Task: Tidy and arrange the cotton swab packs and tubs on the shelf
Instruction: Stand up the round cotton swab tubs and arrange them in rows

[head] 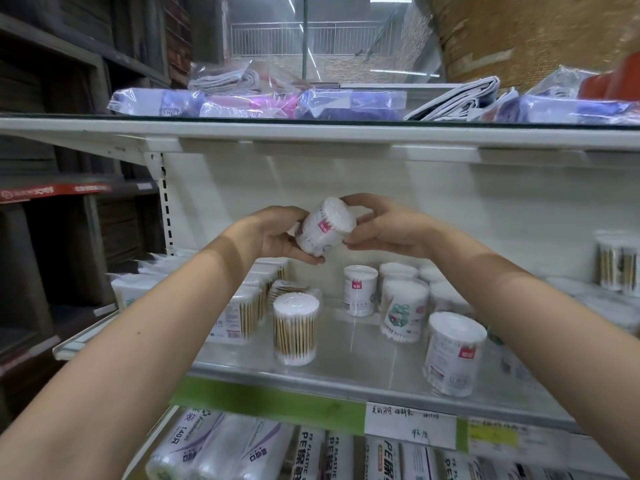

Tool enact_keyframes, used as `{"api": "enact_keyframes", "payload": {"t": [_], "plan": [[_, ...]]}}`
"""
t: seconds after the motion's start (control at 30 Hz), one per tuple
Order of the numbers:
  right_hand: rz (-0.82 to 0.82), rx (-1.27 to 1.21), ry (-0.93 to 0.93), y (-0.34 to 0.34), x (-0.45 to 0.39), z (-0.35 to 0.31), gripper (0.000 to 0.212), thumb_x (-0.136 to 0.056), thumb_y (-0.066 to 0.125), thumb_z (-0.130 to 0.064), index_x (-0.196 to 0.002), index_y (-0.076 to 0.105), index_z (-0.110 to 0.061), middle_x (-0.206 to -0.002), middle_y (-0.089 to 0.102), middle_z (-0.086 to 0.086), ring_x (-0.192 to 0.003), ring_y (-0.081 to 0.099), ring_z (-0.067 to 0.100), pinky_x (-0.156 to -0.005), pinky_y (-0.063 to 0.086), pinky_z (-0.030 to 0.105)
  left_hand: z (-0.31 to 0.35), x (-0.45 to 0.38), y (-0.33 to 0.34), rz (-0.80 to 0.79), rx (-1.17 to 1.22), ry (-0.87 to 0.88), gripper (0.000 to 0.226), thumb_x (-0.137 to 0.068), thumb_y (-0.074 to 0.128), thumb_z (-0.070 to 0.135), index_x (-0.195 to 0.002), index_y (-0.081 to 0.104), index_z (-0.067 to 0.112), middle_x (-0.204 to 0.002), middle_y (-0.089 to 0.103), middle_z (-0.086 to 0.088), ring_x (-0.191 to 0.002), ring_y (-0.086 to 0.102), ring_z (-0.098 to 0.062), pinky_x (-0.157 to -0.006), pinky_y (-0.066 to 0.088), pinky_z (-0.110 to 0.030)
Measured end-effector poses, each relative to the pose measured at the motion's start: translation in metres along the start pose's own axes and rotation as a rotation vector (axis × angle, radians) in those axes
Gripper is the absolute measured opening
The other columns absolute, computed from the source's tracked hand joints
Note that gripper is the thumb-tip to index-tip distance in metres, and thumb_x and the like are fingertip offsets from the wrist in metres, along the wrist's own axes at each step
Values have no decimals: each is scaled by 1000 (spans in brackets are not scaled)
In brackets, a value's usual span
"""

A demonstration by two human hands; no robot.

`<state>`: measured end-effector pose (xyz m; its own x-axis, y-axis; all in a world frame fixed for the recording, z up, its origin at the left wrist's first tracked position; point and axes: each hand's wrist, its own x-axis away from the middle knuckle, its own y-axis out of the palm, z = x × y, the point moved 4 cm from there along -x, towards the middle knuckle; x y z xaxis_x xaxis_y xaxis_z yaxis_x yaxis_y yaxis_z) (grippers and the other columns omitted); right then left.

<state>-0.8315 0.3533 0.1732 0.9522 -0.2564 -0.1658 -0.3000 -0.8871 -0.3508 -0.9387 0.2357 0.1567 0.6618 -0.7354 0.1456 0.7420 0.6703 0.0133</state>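
A white cotton swab tub (325,225) with a small red label is tilted in mid-air above the shelf (346,355). My left hand (273,233) cups its bottom and side, and my right hand (384,226) pinches its lid end. Below, on the shelf, stand a clear tub of wooden-stick swabs (295,329), a white tub with a red label (360,289), a patterned swab pack (403,310) and a larger white tub (453,353) near the front right. Flat swab packs (242,313) crowd the left side, partly hidden by my left forearm.
An upper shelf (311,129) overhangs with bagged purple cloths (256,103). Rolls of PE plastic bags (311,452) fill the shelf below. A handwritten price tag (410,426) hangs on the front rail. More swab tubs (616,268) stand far right. Dark shelving (52,202) is left.
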Motion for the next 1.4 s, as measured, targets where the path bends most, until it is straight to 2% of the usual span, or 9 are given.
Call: {"api": "enact_keyframes", "payload": {"t": [0.2, 0.33, 0.43, 0.57, 0.7, 0.97, 1.13, 1.23, 1.4], "plan": [[29, 250, 4, 3, -7, -1, 64, -80, 72, -12, -136, 42, -12, -111, 56, 10, -91, 61, 20, -83, 55, 30, -3, 0, 0, 4, -227, 55, 21, -97, 38, 12, -107, 54, 2, -97, 59, -20, -81, 62, -37, -76, 57, -46], [31, 312, 16, 9, -14, 2, 54, -83, 69, -15, -132, 46, -6, -94, 57, 2, -87, 60, 18, -87, 54, 34, 9, 0, -7, 250, -557, 345, 20, -94, 44, 12, -99, 63, 14, -99, 63, -9, -93, 58, -25, -81, 49, -37], [47, 396, 13, 17, -23, 2, 47, -85, 68, -22, -124, 53, -1, -92, 58, 3, -90, 57, 19, -85, 52, 33, 15, -1, -6, 269, -636, 453, 33, -87, 44, -5, -107, 67, 8, -106, 65, -12, -98, 57, -23, -87, 50, -36], [61, 540, 30, 25, -40, 4, 49, -83, 67, -34, -118, 56, -1, -103, 57, 7, -91, 55, 20, -73, 52, 30, 10, -7, -11, 235, -717, 423, 35, -80, 43, -12, -105, 65, -2, -107, 66, -23, -94, 58, -29, -87, 52, -42], [49, 675, 54, 31, -56, 13, 54, -79, 71, -39, -111, 58, 3, -87, 56, 7, -81, 54, 22, -57, 44, 25, 1, -16, -14, 215, -715, 360, 35, -78, 47, -15, -106, 64, -5, -95, 62, -17, -88, 57, -26, -80, 50, -34], [22, 944, 90, 39, -69, 32, 47, -80, 68, -44, -59, 37, -15, -64, 39, -3, -67, 43, 19, -50, 29, 24, -11, -33, -15, 158, -700, 201, 32, -84, 40, -13, -109, 60, -15, -115, 62, -30, -98, 63, -31, -78, 55, -30], [-73, 1034, 120, 45, -68, 41, 33, -84, 65, -37, -91, 52, -8, -85, 49, 6, -82, 45, 22, -54, 32, 25, -17, -39, -12, 157, -717, 127, 25, -88, 32, -7, -102, 52, -1, -116, 60, -31, -103, 64, -39, -92, 53, -46], [-85, 1059, 139, 47, -70, 49, 33, -85, 65, -36, -76, 48, -9, -74, 48, 1, -84, 46, 23, -52, 32, 23, -20, -43, -12, 138, -759, 101, 25, -85, 33, -9, -101, 51, -2, -115, 60, -35, -96, 65, -39, -92, 52, -48], [-85, 1125, 131, 44, -70, 50, 63, -81, 68, -40, -128, 49, -2, -127, 56, 13, -112, 54, 28, -89, 44, 34, -23, -47, -9, 104, -937, 90, 25, -82, 51, -5, -106, 60, -3, -110, 65, -24, -99, 67, -35, -91, 54, -45]]}}
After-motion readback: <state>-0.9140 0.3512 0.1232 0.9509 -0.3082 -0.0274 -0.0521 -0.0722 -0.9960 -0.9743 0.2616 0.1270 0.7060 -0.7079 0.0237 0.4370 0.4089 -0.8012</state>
